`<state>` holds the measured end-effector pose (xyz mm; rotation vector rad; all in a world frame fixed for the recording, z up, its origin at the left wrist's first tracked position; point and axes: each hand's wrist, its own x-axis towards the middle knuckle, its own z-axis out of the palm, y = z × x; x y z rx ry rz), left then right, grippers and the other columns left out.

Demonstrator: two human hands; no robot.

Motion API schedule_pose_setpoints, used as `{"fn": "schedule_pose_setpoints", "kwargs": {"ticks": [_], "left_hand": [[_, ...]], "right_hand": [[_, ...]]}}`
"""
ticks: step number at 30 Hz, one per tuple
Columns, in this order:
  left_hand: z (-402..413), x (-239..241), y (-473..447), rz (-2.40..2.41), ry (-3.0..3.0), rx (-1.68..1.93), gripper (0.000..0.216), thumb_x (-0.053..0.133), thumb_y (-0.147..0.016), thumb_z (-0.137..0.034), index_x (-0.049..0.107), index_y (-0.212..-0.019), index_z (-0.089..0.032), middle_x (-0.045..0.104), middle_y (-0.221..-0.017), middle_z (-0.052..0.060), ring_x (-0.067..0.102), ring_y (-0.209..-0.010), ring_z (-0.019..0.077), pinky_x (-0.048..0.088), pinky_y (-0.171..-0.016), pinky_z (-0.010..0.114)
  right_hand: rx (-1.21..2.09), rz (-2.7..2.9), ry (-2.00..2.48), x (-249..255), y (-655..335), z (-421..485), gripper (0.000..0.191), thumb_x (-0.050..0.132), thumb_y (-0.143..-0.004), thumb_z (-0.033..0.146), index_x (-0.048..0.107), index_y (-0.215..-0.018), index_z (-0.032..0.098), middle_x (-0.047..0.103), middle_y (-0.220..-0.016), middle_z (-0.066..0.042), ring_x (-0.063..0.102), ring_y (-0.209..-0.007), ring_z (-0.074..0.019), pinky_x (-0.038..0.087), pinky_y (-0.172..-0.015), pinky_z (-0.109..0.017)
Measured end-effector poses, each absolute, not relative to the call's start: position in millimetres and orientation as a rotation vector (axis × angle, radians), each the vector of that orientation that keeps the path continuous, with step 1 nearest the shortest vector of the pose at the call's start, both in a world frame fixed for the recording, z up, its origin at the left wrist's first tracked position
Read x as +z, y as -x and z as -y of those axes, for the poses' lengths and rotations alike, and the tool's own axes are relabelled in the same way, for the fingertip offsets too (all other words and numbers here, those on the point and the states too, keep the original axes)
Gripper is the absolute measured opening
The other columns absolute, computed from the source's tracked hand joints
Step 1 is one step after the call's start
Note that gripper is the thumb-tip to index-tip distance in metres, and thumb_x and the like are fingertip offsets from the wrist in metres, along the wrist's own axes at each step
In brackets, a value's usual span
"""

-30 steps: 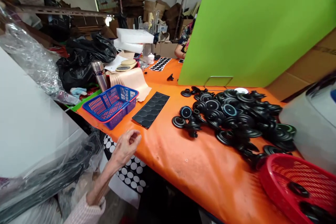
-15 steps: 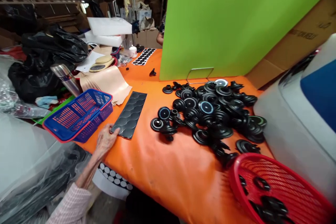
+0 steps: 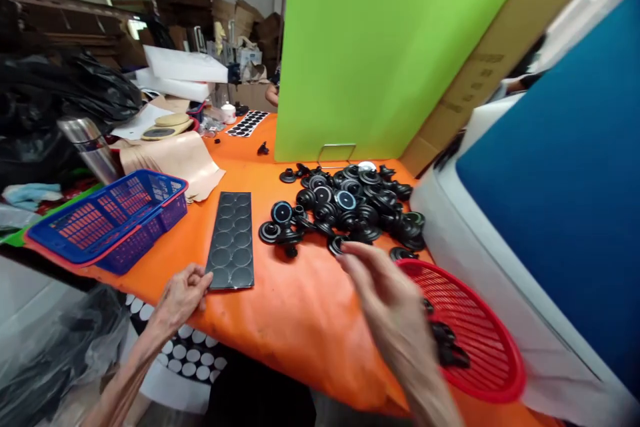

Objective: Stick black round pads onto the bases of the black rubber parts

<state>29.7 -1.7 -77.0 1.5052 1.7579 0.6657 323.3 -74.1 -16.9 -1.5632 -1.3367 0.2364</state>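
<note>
My left hand (image 3: 183, 293) is closed, with thumb and fingertips at the near left corner of a black sheet of round pads (image 3: 231, 240) lying on the orange table. Stretched forward over the table is my right hand (image 3: 387, 293), slightly blurred. Its fingers are apart and I see nothing held in them. Beyond its fingertips spreads a pile of black suction-cup-like discs (image 3: 367, 213). One disc (image 3: 337, 244) at the pile's near edge lies right by the fingertips; whether they touch I cannot tell.
A red basket (image 3: 517, 367) with black parts stands at the right. On the left are a blue basket (image 3: 165, 207), brown paper (image 3: 173, 159) and a steel flask (image 3: 90, 147). A green panel (image 3: 380, 47) rises behind the pile. Another person's arm (image 3: 272, 95) shows beyond.
My right hand has come into view from below, reaching toward the pile. The sheet of pads now lies straighter, its near edge drawn closer, with my left hand still at its corner. The view has shifted.
</note>
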Motion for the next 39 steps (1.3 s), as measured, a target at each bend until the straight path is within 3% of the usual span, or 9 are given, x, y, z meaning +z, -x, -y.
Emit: {"fn": "schedule_pose_setpoints", "kwargs": {"ticks": [3,6,10,15,20,25,30,35,39], "left_hand": [[-8,-62,-43,-2.008,-1.943,0.591,0.043,0.044,-0.085,-0.051,0.060,-0.106,-0.017,0.064,-0.097,0.013,0.063,-0.082,0.0270,0.047,-0.068,0.037],[-41,-43,-83,-1.760,-2.154,0.634,0.044,0.044,-0.087,-0.049,0.058,-0.117,-0.019,0.062,-0.107,0.011,0.062,-0.095,0.0262,0.048,-0.083,0.039],[-101,-36,-147,-1.435,-2.077,0.689,0.056,0.052,-0.084,-0.050,0.052,-0.129,-0.017,0.054,-0.130,0.015,0.051,-0.122,0.0302,0.039,-0.103,0.044],[-123,-52,-177,-1.275,-1.974,0.650,0.037,0.052,-0.084,-0.032,0.059,-0.118,-0.018,0.066,-0.105,0.008,0.063,-0.094,0.0197,0.050,-0.086,0.032],[-81,-53,-166,-1.179,-1.925,0.624,0.043,0.051,-0.084,-0.024,0.053,-0.126,-0.019,0.067,-0.087,0.002,0.063,-0.074,0.0136,0.052,-0.073,0.025],[-36,-51,-131,-1.146,-2.083,0.742,0.044,0.047,-0.090,-0.031,0.053,-0.131,-0.016,0.066,-0.112,0.010,0.062,-0.104,0.0202,0.047,-0.097,0.036],[11,-76,-75,-1.575,-2.435,0.583,0.042,0.050,-0.091,-0.036,0.059,-0.129,-0.020,0.052,-0.138,0.015,0.036,-0.137,0.0348,0.028,-0.109,0.060],[62,-99,-51,-1.398,-2.589,0.436,0.041,0.049,-0.093,-0.031,0.055,-0.133,-0.025,0.049,-0.143,0.011,0.032,-0.140,0.0304,0.024,-0.113,0.060],[72,-87,-58,-1.419,-2.454,0.655,0.031,0.052,-0.090,-0.029,0.065,-0.118,-0.023,0.059,-0.127,0.012,0.048,-0.125,0.0306,0.035,-0.106,0.058]], "right_hand": [[-0.104,1.364,1.732,-41,-336,35,0.034,0.044,-0.093,0.040,0.063,-0.109,0.016,0.058,-0.118,-0.018,0.054,-0.115,-0.0322,0.044,-0.098,-0.055],[-0.293,1.264,2.028,-62,-352,7,0.049,0.043,-0.091,0.036,0.049,-0.131,0.008,0.041,-0.138,-0.030,0.044,-0.125,-0.0437,0.038,-0.095,-0.065],[-0.107,1.186,2.228,-64,-365,-16,0.056,0.048,-0.087,0.035,0.042,-0.136,0.009,0.040,-0.135,-0.030,0.061,-0.100,-0.0396,0.048,-0.079,-0.055],[0.008,1.328,2.144,-61,-351,-24,0.044,0.053,-0.084,0.034,0.053,-0.126,0.019,0.057,-0.114,-0.013,0.063,-0.090,-0.0286,0.051,-0.072,-0.038],[0.027,1.528,2.050,-64,-331,-20,0.042,0.052,-0.083,0.028,0.057,-0.123,0.019,0.057,-0.116,-0.012,0.063,-0.085,-0.0255,0.052,-0.070,-0.036],[-0.090,1.698,1.947,-58,-324,12,0.050,0.044,-0.088,0.025,0.048,-0.137,0.017,0.050,-0.133,-0.017,0.062,-0.099,-0.0304,0.053,-0.079,-0.043],[-0.136,1.685,1.699,-82,-295,63,0.038,0.038,-0.096,0.032,0.056,-0.128,0.018,0.057,-0.127,-0.017,0.055,-0.114,-0.0295,0.047,-0.095,-0.049],[0.285,1.486,1.672,-101,-282,64,0.046,0.026,-0.099,0.037,0.053,-0.130,0.016,0.061,-0.126,-0.014,0.056,-0.118,-0.0248,0.042,-0.104,-0.048],[0.422,1.503,1.697,-95,-282,60,0.052,0.040,-0.094,0.048,0.049,-0.134,0.017,0.059,-0.128,-0.015,0.054,-0.119,-0.0275,0.042,-0.103,-0.049]]}}
